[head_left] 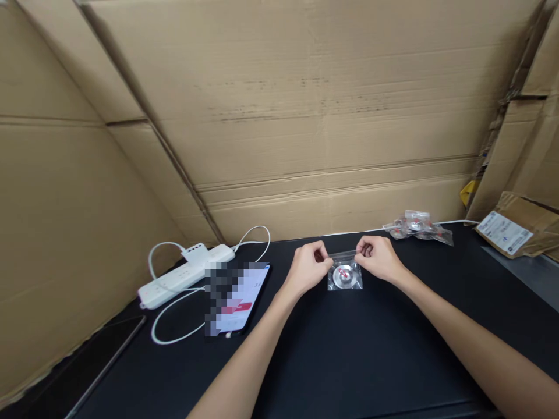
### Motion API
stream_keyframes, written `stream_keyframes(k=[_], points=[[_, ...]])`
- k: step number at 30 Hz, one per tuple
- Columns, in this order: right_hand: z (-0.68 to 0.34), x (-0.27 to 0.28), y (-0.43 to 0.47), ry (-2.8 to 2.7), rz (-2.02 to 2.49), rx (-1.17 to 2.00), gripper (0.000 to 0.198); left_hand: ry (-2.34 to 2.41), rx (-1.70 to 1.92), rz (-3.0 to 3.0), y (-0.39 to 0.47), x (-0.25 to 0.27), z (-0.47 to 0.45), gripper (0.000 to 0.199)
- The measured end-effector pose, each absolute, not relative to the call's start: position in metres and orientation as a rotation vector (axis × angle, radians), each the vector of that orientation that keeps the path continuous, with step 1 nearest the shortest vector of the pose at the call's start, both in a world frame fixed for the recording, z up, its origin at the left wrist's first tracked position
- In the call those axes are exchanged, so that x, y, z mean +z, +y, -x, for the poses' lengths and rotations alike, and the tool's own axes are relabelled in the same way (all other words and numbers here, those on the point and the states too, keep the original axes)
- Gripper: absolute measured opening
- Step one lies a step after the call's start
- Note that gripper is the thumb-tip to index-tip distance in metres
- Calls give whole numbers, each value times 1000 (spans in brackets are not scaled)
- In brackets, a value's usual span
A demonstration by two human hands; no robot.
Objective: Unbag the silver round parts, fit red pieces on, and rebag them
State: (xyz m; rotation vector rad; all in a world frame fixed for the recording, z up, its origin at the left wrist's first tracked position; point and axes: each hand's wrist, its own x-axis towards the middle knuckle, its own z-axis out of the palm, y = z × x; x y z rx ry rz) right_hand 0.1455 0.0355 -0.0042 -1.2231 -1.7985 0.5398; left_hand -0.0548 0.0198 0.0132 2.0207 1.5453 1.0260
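Between my hands is a small clear zip-lock bag (331,284), its top edge stretched level. A round silvery metal disc (345,277) with red marks at its centre shows through the plastic. My left hand (307,267) pinches the bag's upper left corner between thumb and fingers. At the upper right corner, my right hand (379,258) grips the same bag in a similar pinch. The bag is at the black table top (349,349); whether its lower edge touches the surface, I cannot tell.
Behind on the right lies a pile of similar clear bags (419,227) with red bits inside. A torn cardboard box (519,227) sits far right. To the left are a white power strip (187,276), cables and a lit phone or tablet (240,305). Cardboard walls (305,116) enclose the table.
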Motion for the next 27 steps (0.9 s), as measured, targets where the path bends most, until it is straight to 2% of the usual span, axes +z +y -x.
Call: stream_keyframes(k=[4, 8, 12, 21, 27], points=[[-150, -5, 39, -1785, 1237, 586, 4, 1373, 952, -1922, 24, 9, 59, 5], [-153, -12, 46, -1764, 1218, 651, 5, 1208, 853, -1818, 25, 5, 59, 25], [-154, -14, 49, -1722, 1154, 742, 5, 1134, 848, -1857, 24, 3, 56, 16], [-148, -9, 42, -1508, 988, 1183, 27, 1046, 946, -1713, 24, 6, 55, 29], [-147, -7, 37, -1520, 917, 1261, 30, 1033, 945, -1700, 20, 7, 50, 31]])
